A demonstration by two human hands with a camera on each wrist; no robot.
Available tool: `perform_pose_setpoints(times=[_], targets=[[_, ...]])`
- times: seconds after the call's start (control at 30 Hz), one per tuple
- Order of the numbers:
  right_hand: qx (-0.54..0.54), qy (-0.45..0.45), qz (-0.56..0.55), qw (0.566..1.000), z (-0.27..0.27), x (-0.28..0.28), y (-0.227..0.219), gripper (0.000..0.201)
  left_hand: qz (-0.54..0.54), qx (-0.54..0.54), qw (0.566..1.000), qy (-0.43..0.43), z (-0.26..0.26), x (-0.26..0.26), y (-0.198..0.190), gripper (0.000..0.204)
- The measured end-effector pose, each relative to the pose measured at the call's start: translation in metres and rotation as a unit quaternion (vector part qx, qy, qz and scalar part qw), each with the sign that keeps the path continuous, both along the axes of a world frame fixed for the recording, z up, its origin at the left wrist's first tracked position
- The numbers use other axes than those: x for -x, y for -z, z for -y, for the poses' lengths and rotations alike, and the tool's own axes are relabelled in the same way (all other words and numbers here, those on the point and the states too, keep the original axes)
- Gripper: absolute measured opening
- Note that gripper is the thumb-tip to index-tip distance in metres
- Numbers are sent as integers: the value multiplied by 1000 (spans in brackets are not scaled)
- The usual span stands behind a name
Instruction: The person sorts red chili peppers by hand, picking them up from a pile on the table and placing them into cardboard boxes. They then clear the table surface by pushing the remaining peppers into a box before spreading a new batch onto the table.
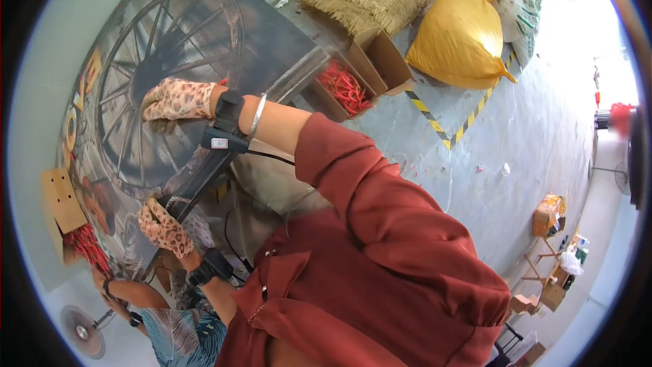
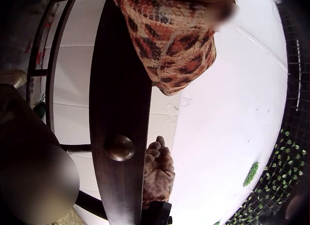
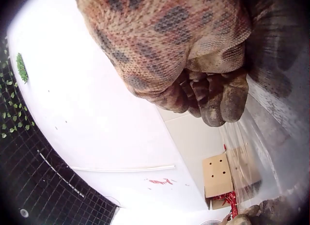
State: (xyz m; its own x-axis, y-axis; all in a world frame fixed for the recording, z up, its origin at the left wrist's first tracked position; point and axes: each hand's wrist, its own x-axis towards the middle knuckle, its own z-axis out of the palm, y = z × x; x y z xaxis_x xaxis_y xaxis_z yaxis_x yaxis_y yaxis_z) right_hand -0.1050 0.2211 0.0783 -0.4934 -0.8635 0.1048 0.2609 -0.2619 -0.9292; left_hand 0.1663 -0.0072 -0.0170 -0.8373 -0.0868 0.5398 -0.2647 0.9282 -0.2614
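The right hand [image 1: 178, 100], in a spotted glove, is over the dark tabletop [image 1: 278, 24] with its printed wheel. Its bent fingers [image 3: 230, 101] point down beside a clear, shiny sheet-like surface [image 3: 261, 147]; whether they hold anything is hidden. At the table's near edge is the left hand [image 1: 163, 228], also gloved, with its fingers bent. In the left wrist view the left hand's glove [image 2: 174, 46] shows beside a dark beam [image 2: 118, 94] with a round knob [image 2: 120, 148]; its fingertips cannot be seen clearly.
Red chillies [image 1: 345, 87] fill a carton beyond the table, next to an open empty carton [image 1: 387, 54]. A yellow sack [image 1: 462, 37] stands on the floor. Another carton [image 1: 62, 200] with red chillies is at far left. Another person's patterned sleeve [image 1: 170, 333] shows at lower left.
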Motion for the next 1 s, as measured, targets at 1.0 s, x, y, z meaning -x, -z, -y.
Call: perform_pose_setpoints(times=[1.0], targets=[[1, 43, -267, 963, -8, -6, -19, 27, -19, -124, 976, -175, -61, 2, -48, 31]])
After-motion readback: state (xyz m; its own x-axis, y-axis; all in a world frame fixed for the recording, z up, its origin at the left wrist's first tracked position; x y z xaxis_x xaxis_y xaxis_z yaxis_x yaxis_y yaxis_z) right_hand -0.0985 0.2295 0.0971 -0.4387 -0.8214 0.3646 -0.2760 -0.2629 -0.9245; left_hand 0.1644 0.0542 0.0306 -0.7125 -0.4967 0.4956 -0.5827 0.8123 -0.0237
